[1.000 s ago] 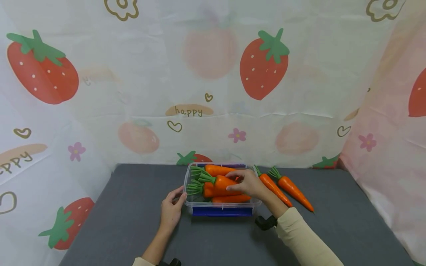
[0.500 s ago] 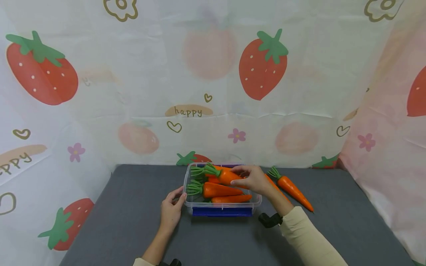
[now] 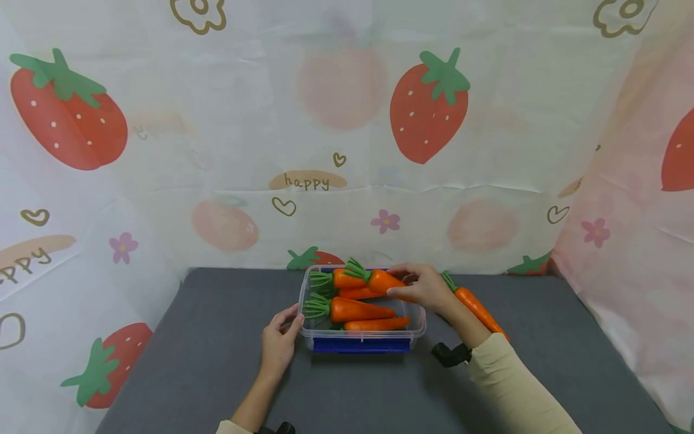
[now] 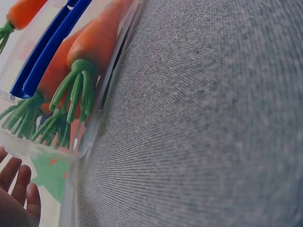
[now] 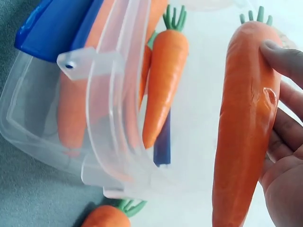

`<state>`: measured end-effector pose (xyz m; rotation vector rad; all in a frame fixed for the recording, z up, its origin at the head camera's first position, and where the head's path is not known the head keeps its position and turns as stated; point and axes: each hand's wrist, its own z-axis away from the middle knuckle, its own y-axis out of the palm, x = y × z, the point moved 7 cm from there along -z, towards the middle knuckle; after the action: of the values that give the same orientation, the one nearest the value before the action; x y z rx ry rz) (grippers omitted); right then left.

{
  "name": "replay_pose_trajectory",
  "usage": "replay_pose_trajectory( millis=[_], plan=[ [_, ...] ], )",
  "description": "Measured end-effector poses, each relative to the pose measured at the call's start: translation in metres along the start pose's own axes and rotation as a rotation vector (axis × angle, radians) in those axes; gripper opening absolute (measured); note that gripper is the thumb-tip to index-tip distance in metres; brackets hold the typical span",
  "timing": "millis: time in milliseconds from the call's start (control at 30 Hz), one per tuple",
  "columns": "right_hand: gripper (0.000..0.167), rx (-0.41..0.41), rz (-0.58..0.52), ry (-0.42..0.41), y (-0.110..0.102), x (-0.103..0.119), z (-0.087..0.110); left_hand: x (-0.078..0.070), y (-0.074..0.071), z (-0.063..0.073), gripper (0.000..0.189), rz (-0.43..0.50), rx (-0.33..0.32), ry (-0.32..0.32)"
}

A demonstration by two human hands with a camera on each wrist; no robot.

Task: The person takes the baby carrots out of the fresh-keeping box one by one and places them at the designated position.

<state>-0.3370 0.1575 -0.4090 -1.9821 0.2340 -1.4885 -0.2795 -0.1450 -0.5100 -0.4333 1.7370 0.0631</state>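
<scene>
My right hand (image 3: 428,286) pinches an orange carrot (image 3: 382,281) with a green top between thumb and fingers, above the back right of a clear plastic box (image 3: 362,333). In the right wrist view this carrot (image 5: 246,118) hangs apart from the box wall, its tip pointing down. Several other carrots (image 3: 360,310) lie inside the box, green tops to the left. At the box's left side, my left hand (image 3: 281,339) touches the rim with thumb and fingertips. The left wrist view shows its fingers (image 4: 21,184) extended close to the box corner.
A carrot (image 3: 479,310) lies on the grey cloth-covered table (image 3: 547,355), right of the box, partly behind the right forearm. Blue clasps (image 3: 361,345) sit on the box's long sides. A strawberry-print curtain (image 3: 347,223) stands behind the table.
My right hand has lifted the carrot from the pile and moved it back and to the right. The forearm now covers one table carrot. My left hand has stayed at the box.
</scene>
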Motion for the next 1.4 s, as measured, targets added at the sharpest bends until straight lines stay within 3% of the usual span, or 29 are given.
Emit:
replay_pose_trajectory(
  millis=[267,500,867,1067,1267,1400],
  plan=[
    [0.042,-0.056,0.032,0.021,-0.018,-0.010,0.008,0.002,0.000,-0.001,0.031,0.003,-0.010,0.031],
    [0.045,-0.082,0.017,0.084,-0.040,-0.020,0.021,0.005,0.000,-0.001,0.032,0.016,-0.011,-0.009],
    [0.050,-0.159,0.058,0.153,-0.074,-0.038,0.043,0.008,0.000,-0.002,0.031,0.002,-0.025,0.020],
    [0.053,-0.189,0.099,0.171,-0.091,-0.050,0.056,0.001,-0.001,-0.001,0.030,0.002,-0.023,0.032],
    [0.052,-0.247,0.134,0.172,-0.108,-0.057,0.069,-0.021,-0.004,0.003,0.030,0.001,0.009,0.029],
    [0.052,-0.290,0.165,0.174,-0.115,-0.063,0.074,-0.015,-0.004,0.002,0.030,-0.011,-0.007,0.030]
  ],
)
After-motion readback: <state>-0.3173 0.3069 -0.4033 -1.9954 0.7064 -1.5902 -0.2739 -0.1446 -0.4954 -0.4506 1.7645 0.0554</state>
